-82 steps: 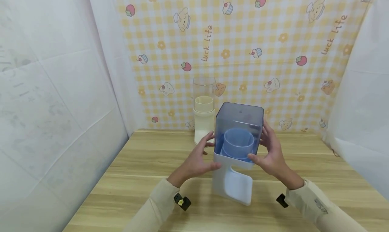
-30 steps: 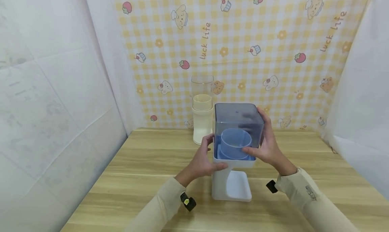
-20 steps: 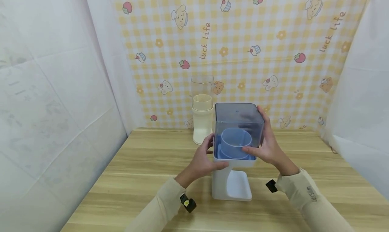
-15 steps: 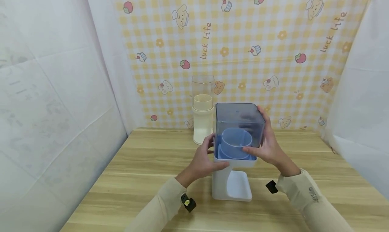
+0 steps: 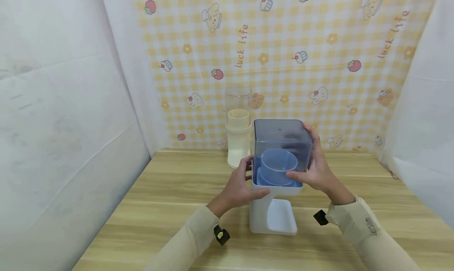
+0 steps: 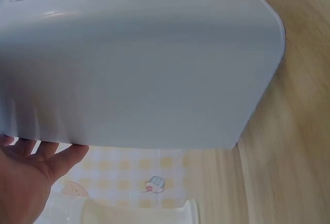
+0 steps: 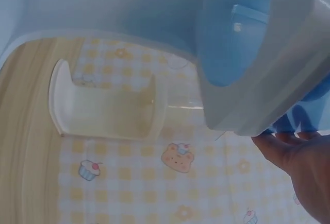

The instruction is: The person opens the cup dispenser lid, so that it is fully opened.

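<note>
A white dispenser (image 5: 259,213) with a smoky translucent cover (image 5: 280,125) stands upright on the wooden table. Inside the cover shows a blue round collar (image 5: 279,164), and a white tray (image 5: 281,217) juts out at the foot. My left hand (image 5: 239,188) grips the dispenser's upper left, thumb along the front below the rim. On the other side my right hand (image 5: 319,170) holds the cover, thumb on its front face and fingers along its right side. The left wrist view shows the white side wall (image 6: 154,74) with fingertips at its edge; the right wrist view shows the round opening (image 7: 234,33) underneath.
Behind the dispenser, to its left, stands a cream dispenser (image 5: 238,144) with a clear top. A yellow checked cloth (image 5: 191,73) hangs along the table's back edge. White sheets hang at the left (image 5: 71,125) and right (image 5: 418,137).
Since the earliest frame the dispenser has turned from a slant to stand squarely. My right hand has shifted higher on the cover. In the last half second little differs beyond a slight view shift.
</note>
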The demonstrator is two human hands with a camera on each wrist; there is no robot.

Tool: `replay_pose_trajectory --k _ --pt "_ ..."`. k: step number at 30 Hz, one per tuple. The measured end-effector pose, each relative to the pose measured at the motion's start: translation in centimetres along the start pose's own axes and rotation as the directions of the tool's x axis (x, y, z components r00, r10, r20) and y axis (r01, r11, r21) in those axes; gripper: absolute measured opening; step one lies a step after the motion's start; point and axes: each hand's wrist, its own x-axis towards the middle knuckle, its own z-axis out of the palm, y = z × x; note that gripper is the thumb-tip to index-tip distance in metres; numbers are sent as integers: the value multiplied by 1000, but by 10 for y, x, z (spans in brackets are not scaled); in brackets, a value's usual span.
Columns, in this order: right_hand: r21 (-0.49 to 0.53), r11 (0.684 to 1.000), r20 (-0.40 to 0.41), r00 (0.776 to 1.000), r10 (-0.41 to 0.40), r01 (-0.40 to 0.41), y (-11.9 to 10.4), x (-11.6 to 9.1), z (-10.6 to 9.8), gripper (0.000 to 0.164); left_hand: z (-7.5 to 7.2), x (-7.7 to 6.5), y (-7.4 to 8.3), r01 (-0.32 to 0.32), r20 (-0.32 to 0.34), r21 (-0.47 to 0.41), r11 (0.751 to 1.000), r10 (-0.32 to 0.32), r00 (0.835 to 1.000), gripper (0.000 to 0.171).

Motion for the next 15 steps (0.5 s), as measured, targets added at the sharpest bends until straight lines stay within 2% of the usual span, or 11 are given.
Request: replay_pose_trajectory --k 9,11,15 --pt "44 998 -4 999 -42 42 -4 1 -1 118 1 1 2 28 2 -41 999 -28 1000 94" --pt "25 999 -6 999 -43 43 -4 1 -2 117 0 1 1 31 7 -41 999 -31 999 95" --pt "-98 995 2 1000 -19 19 -2 4 -5 117 -1 1 0 40 21 -40 998 -39 999 97"
